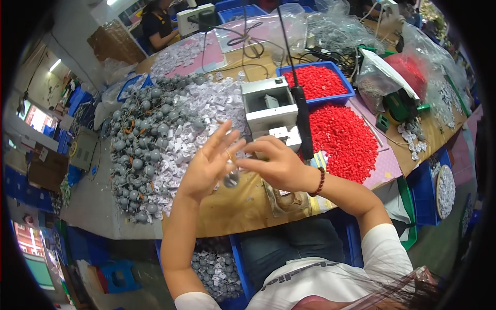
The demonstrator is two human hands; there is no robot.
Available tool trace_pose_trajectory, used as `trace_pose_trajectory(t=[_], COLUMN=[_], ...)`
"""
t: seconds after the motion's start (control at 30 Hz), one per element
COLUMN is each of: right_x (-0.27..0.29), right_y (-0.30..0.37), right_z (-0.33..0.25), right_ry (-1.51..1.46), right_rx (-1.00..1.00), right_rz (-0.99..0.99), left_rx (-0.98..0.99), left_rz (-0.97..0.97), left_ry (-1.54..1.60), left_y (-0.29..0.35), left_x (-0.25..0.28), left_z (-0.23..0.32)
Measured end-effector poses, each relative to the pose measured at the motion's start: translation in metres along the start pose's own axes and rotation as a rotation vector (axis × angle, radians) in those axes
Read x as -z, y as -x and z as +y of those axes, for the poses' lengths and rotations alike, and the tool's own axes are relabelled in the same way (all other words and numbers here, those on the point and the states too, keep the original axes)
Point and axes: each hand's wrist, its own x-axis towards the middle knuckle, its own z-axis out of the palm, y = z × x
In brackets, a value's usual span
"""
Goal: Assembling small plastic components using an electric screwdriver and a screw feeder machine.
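My left hand is raised over the front of the table, palm toward the right, some fingers stretched upward. A small round grey ball piece hangs at its thumb and seems held there, slightly blurred. Close beside it, my right hand has its thumb and forefinger brought together near the left fingertips; what lies in that pinch is too small to make out. Behind the hands stands a small white and grey bench machine with an open top. White plastic pieces and grey ball parts are heaped left of the hands.
Red small parts are piled right of the machine, with more in a blue tray behind. A dark upright bar stands beside the machine. Blue bins sit below the table edge. Another person is at the far left.
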Motion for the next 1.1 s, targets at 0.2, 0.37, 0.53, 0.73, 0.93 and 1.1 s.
trace_pose_trajectory(t=[0.2,0.37,0.53,0.73,0.93,1.1], right_x=[0.028,0.049,0.068,0.053,0.035,0.008], right_y=[-0.008,0.025,0.052,0.096,0.13,0.144], right_z=[0.0,0.006,0.001,0.001,0.007,0.004], right_ry=[0.037,0.032,-0.526,-1.198,-0.509,-0.019], right_rx=[0.192,-0.009,-0.55,-1.245,-0.698,-0.278], right_rz=[-0.171,-0.138,-0.308,-0.228,-0.435,-0.476], left_rx=[0.004,-0.127,-0.062,0.38,0.214,-0.263], left_rz=[-0.263,-0.229,-0.114,-0.105,0.173,0.319], left_ry=[0.142,-0.362,-0.131,0.648,0.35,-0.756], left_y=[0.006,0.004,0.018,0.037,0.064,0.067], left_x=[-0.014,-0.04,-0.059,-0.055,-0.054,-0.075], left_z=[-0.026,-0.072,-0.116,-0.166,-0.196,-0.197])
